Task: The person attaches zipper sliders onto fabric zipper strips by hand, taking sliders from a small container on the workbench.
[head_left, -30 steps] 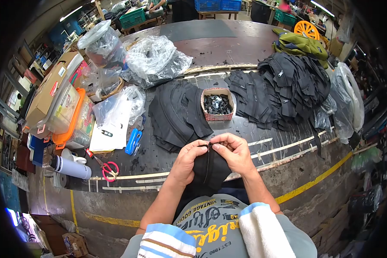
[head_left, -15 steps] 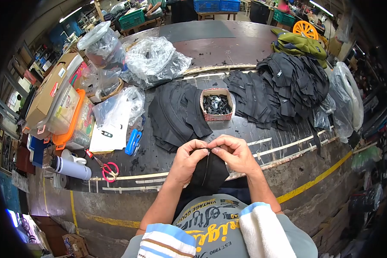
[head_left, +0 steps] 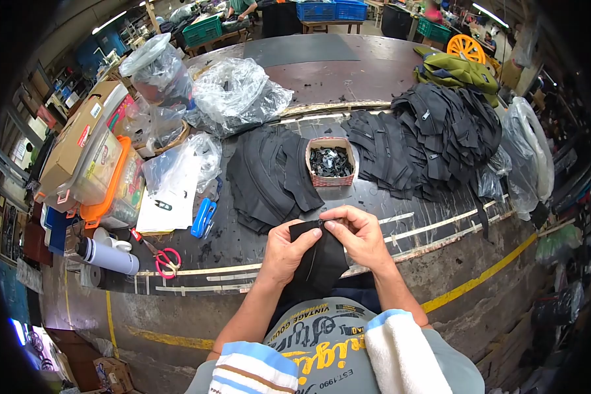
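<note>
A black fabric piece with a zipper hangs between my hands at the table's near edge. My left hand is closed on its left side, thumb on top near the upper end. Thumb and forefinger of my right hand pinch the zipper's upper end; whether a small slider is between them I cannot make out. Just beyond my hands lies a fanned pile of black zippered pieces. Beside it stands a red patterned box holding many small dark pieces, seemingly zipper sliders.
A bigger heap of black zippered pieces lies at right. On the left are pink-handled scissors, a blue stapler-like tool, thread snips, a bottle and plastic bins. A person sits far back.
My left hand has shifted slightly down and left, its fingers now behind the fabric, so more of the upper end shows. My right hand still pinches the zipper end.
</note>
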A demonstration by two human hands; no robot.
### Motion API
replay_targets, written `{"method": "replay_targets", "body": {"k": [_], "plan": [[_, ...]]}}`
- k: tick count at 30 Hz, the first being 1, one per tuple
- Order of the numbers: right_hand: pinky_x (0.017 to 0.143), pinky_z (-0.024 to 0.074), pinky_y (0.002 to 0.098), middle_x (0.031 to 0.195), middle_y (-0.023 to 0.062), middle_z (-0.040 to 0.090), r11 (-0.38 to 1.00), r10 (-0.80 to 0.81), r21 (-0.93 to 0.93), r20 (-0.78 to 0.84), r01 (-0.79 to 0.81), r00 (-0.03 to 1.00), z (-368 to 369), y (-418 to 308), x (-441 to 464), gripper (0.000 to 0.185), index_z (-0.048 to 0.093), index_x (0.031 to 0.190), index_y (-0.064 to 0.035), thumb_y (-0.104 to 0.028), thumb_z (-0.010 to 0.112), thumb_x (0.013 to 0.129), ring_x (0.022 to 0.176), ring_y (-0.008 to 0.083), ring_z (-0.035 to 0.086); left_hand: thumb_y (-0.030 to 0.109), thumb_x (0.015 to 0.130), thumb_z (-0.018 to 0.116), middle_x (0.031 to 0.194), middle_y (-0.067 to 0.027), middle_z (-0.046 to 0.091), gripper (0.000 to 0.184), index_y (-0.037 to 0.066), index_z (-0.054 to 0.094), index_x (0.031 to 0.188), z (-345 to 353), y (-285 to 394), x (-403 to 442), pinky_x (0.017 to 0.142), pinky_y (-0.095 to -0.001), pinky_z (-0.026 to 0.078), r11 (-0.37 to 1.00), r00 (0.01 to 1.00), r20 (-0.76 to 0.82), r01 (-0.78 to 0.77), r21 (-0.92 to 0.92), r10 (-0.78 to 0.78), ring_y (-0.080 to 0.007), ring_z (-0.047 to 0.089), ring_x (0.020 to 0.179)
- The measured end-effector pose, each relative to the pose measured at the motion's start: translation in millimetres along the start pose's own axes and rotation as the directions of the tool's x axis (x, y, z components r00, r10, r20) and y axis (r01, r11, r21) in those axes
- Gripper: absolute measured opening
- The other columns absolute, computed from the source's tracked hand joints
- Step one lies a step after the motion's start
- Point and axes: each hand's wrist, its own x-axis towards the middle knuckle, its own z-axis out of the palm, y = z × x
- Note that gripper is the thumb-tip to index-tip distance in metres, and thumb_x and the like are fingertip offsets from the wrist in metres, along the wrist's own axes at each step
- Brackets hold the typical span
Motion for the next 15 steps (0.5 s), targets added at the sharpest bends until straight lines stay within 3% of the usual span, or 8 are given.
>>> {"method": "replay_targets", "body": {"k": [6, 10, 15], "plan": [[0.062, 0.0360, 0.0160, 0.086, -0.0013, 0.065, 0.997, -0.033, -0.072, -0.008, 0.032, 0.999, 9, -8, -4, 0.017, 0.073, 0.110, 0.0009, 0.004, 0.062, 0.096, 0.069, 0.0024, 0.046, 0.004, 0.091, 0.072, 0.071, 0.0036, 0.059, 0.012, 0.005, 0.065, 0.081, 1, 1, 0, 0.057, -0.0176, 0.038, 1.000, 0.999, -0.022, -0.026, -0.001, 0.026, -0.0038, 0.045, 0.063], [0.062, 0.0365, 0.0180, 0.086, -0.0006, 0.065, 0.971, -0.082, -0.223, 0.028, 0.086, 0.996, 10, -13, -3, 0.017, 0.073, 0.110, 0.0003, 0.002, 0.061, 0.098, 0.069, 0.0034, 0.046, 0.004, 0.089, 0.071, 0.070, 0.0042, 0.057, 0.012, 0.006, 0.064, 0.079, -2, 3, 0, 0.056, -0.0177, 0.036, 0.999, 0.999, 0.006, -0.043, 0.016, 0.043, -0.0039, 0.043, 0.062], [0.062, 0.0371, 0.0195, 0.086, -0.0001, 0.065, 0.972, -0.072, -0.224, 0.002, 0.070, 0.997, 13, -10, -3, 0.018, 0.073, 0.110, 0.0004, 0.002, 0.060, 0.098, 0.069, 0.0047, 0.045, 0.003, 0.088, 0.070, 0.069, 0.0043, 0.056, 0.012, 0.006, 0.063, 0.078, -2, 2, 1, 0.056, -0.0178, 0.036, 0.999, 0.999, -0.001, -0.049, 0.002, 0.049, -0.0040, 0.043, 0.061]]}}
